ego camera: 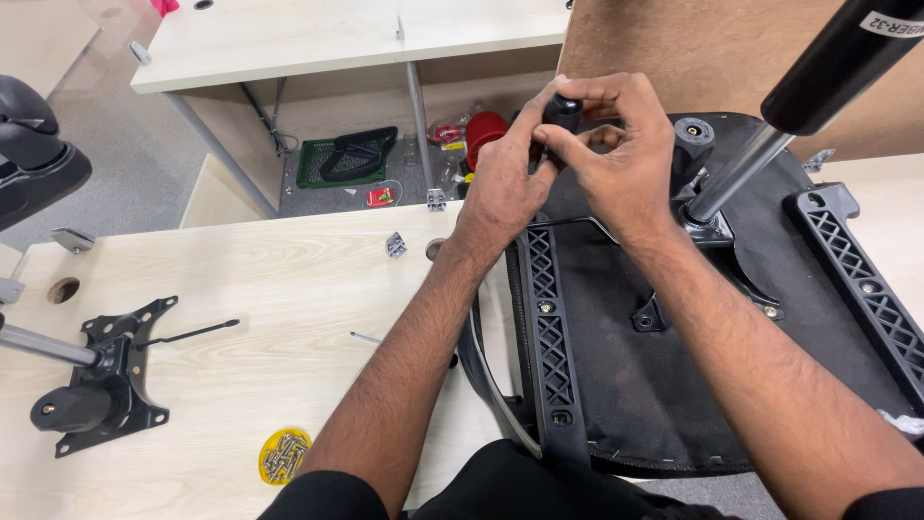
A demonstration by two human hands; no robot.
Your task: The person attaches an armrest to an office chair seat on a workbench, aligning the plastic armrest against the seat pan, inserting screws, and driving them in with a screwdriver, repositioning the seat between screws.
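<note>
Hands on a black knob
Left hand and right hand both pinching knob, above far seat edge.

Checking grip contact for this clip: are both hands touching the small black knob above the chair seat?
Touching. The head view shows the left hand and right hand with fingertips pinched around the black knob, no gap visible.
</note>
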